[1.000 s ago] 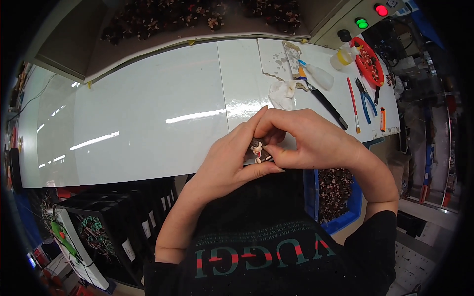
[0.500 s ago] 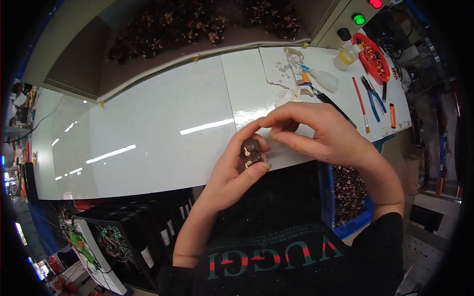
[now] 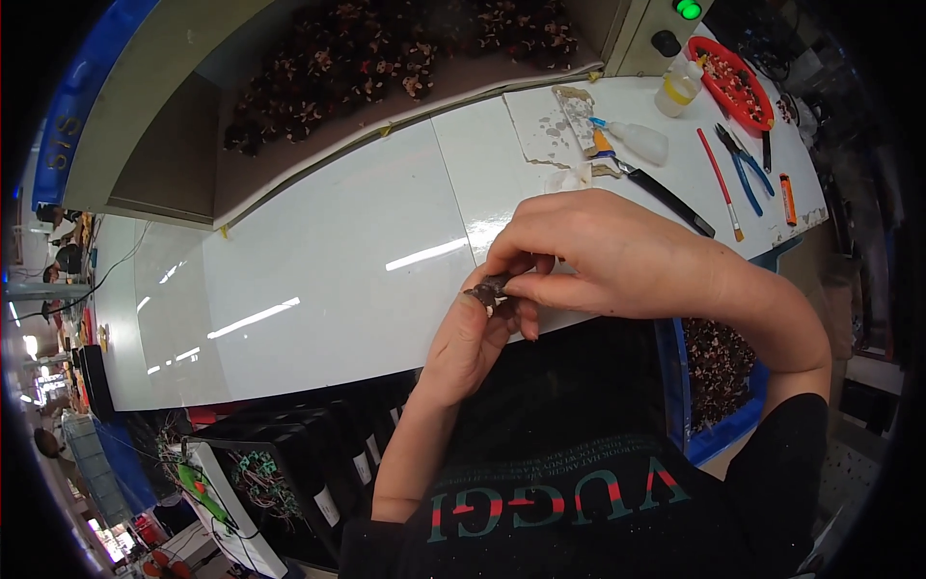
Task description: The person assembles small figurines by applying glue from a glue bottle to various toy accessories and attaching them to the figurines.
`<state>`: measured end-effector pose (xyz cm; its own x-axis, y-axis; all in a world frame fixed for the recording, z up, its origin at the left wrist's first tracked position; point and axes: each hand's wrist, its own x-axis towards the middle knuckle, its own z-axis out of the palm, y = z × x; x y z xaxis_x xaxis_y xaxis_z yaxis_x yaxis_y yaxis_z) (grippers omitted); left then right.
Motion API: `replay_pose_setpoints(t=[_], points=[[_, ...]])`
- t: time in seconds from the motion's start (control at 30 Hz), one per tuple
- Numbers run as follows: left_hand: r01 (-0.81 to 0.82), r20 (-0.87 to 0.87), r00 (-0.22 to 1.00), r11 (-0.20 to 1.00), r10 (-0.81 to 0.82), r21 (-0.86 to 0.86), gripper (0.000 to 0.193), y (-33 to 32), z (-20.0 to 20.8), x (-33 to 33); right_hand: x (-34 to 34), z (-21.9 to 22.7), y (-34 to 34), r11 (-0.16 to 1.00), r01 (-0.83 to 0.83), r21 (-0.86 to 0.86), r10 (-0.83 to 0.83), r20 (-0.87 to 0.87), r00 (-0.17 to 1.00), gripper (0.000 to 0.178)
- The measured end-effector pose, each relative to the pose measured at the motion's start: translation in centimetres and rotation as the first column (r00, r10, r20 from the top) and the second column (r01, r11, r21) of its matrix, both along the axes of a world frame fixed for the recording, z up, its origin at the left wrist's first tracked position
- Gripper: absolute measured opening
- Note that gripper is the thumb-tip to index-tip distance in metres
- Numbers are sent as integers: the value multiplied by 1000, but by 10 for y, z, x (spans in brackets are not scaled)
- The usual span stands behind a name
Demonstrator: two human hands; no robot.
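Figurine (image 3: 490,289) and hands meet near the middle of the frame, over the near edge of the white worktop (image 3: 318,289). My left hand (image 3: 458,357) is clamped on it from below left, thumb across its dark brown body. My right hand (image 3: 588,253) comes in from the right, thumb and index finger pinching at its other side; how firmly, and where that index fingertip lands, I cannot tell. A sliver of something pale shows beneath the brown.

I'd judge it light and fairly stiff, with a smooth surface that could turn under a fingertip. Any thin projecting part would be the fragile bit, so the thick of the body is the place to hold it, with only a soft pinch on finer details.

Beyond my right hand, toward the upper right, lie a black-handled tool (image 3: 670,203), a white squeeze bottle (image 3: 641,143), a red brush (image 3: 717,174), blue-handled pliers (image 3: 749,181) and a red tray (image 3: 759,123) of small pieces. Dark figures with pale parts are heaped (image 3: 357,68) along the top of the frame. At lower right, a blue crate (image 3: 728,432) holds more dark and pale pieces.
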<state>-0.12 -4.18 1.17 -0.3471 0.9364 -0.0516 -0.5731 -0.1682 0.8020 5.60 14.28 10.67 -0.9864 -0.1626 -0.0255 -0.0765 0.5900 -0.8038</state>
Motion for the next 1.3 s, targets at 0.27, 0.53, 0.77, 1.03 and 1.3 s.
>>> replay_pose_setpoints(t=[0.27,0.53,0.77,1.03,1.3], points=[[-10,-19,1000,998,9,-62,78,3,6,8,-2,11,4,1000,-22,15,19,173,985,18],[-31,9,999,997,32,-77,66,7,8,14,-4,14,4,995,-65,80,43,253,967,18],[49,31,998,999,-50,10,64,10,-2,11,-10,5,18,999,-41,31,32,256,966,20],[-69,91,994,998,67,10,65,12,9,10,0,-3,15,989,-12,-145,42,211,977,27],[-230,-196,957,971,214,-63,46,8,12,14,27,-60,-32,926,376,20,-299,-570,765,39]])
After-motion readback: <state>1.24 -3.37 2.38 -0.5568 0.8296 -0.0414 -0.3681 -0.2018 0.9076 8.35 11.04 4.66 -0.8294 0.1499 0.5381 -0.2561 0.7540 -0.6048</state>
